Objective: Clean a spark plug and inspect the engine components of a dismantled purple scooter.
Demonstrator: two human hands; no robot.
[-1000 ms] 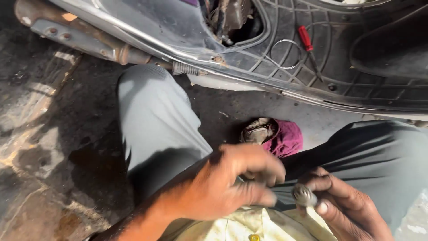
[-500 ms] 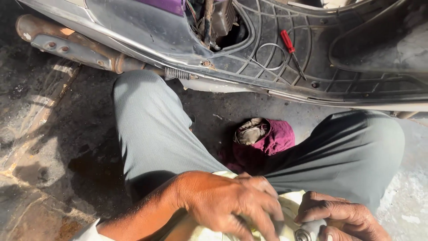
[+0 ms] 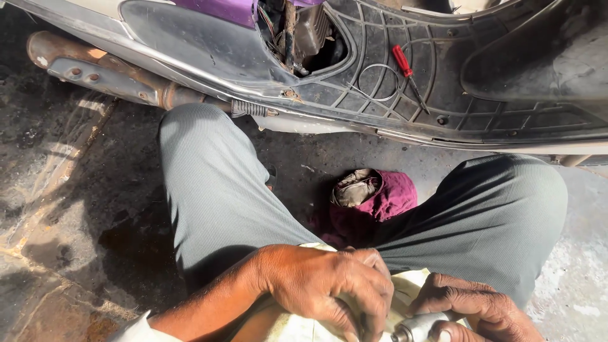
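Head view shows the left hand curled, fingers bent down and pressed together over a pale cloth. Just beside those fingertips, the right hand wraps its fingers round a small metal cylinder, touching it at the frame's lower edge. Beyond the knuckles lies a magenta rag; farther off, a red screwdriver rests on the scooter footboard.

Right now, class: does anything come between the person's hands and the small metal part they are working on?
Nothing visible does. The right hand already grips the metal part, and the left hand rests right beside it.
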